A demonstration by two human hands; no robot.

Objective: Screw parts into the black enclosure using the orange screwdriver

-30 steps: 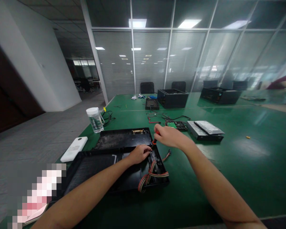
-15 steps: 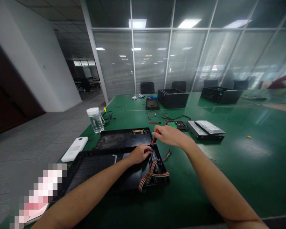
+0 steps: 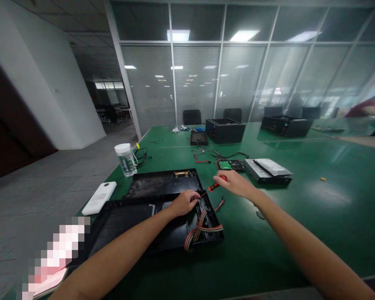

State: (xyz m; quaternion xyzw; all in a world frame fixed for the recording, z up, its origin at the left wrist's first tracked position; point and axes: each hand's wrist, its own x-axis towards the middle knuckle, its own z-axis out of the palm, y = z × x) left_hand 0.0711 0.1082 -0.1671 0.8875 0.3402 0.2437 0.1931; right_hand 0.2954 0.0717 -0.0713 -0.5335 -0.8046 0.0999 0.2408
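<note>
Black casing (image 3: 121, 216), a shallow open tray, lay on the green table (image 3: 300, 241), its middle hidden beneath the left forearm (image 3: 125, 252). A pixelated patch (image 3: 58, 250) blotted out whatever was at the lower left, leaving only the edge of a pinkish flat object (image 3: 51, 284) showing. Both forearms ran out of the frame at the bottom, and a blurred person (image 3: 365, 106) was cut off at the right edge.

The right hand (image 3: 236, 183) had its fingers closed on the rear of a red-and-black screwdriver (image 3: 217, 183), which slanted down to the left beside the casing's far right corner. Its thin shaft pointed towards the left fingertips; the tip was too small to make out, so contact could not be judged. The left hand (image 3: 185, 203) reached over the casing with fingers bent and drawn together near that corner; whether they pinched anything could not be told. Nearer the wearer, a striped ribbon cable (image 3: 210, 228) looped over the casing's right side. Just beyond the casing lay a black panel (image 3: 162, 183).
</note>
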